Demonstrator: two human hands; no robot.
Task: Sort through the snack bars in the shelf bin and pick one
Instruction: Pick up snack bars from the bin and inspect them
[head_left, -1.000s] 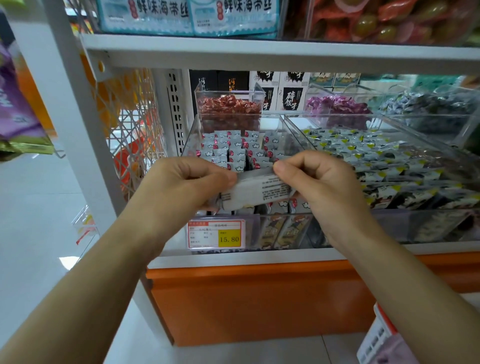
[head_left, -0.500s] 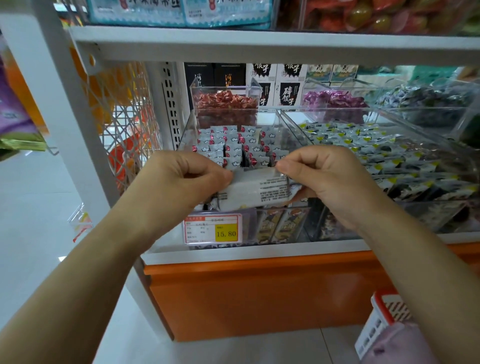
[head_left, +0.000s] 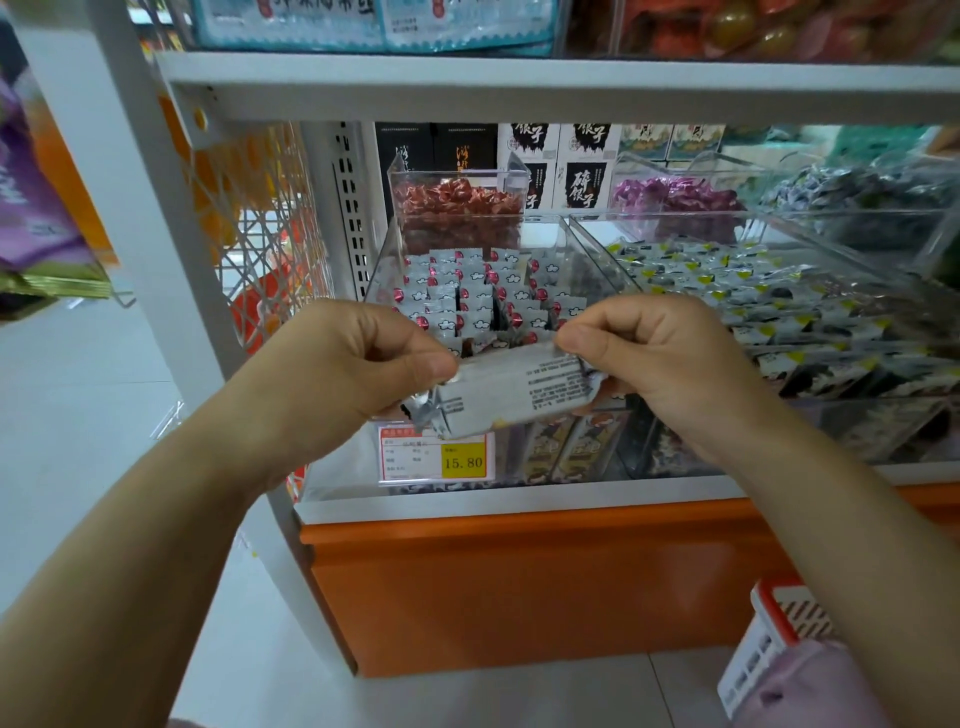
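Observation:
I hold one white snack bar (head_left: 511, 392) level in front of the shelf, its printed back side facing me. My left hand (head_left: 345, 371) pinches its left end and my right hand (head_left: 660, 353) pinches its right end. Behind it stands the clear shelf bin (head_left: 387, 260), filled with several white bars (head_left: 478, 301) that carry red dots and cloud prints. The lower front of the bin is partly hidden by my hands and the bar.
A second clear bin (head_left: 779, 291) of yellow-and-black packets sits to the right. Smaller bins of red candies (head_left: 457, 200) and purple candies (head_left: 675, 195) stand behind. A yellow price tag (head_left: 462, 460) reads 15.80. An orange base panel (head_left: 519, 582) lies below; a basket (head_left: 769, 639) hangs at lower right.
The view has drifted slightly downward and the shelf appears higher. Both hands keep hold of the bar, which has tilted a little, its left end lower.

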